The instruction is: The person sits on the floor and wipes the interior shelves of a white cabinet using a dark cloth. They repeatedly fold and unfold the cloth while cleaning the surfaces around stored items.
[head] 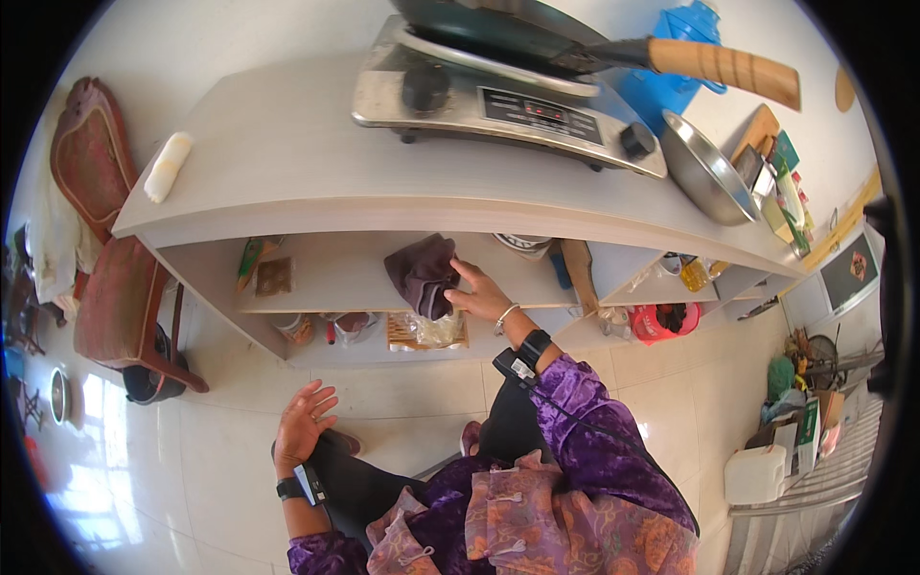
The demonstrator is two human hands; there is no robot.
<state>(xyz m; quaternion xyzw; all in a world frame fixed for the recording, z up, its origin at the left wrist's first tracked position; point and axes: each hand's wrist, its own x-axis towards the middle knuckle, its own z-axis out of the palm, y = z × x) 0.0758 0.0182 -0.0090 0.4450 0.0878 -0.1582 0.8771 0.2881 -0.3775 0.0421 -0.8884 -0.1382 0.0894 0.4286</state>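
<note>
My right hand (483, 291) grips the right edge of a crumpled dark purple cloth (418, 273). The cloth is at the front of an open shelf (345, 277) under the counter, and its lower part hangs past the shelf edge. Some of my fingertips are hidden at the cloth. My left hand (305, 422) is empty, fingers apart, over the floor near my left leg. Left of the cloth on the shelf lie a small brown packet (274, 277) and a green and orange package (253, 260). A round metal item (523, 243) sits to the right, partly covered by the countertop.
On the counter stand an induction cooker (460, 100) with a wok (503, 29), a steel bowl (708, 169) and a white roll (169, 167). The wok's wooden handle (726, 68) juts right. Below are a slatted wooden tray (402, 334) and red container (647, 323). A chair (118, 302) stands left.
</note>
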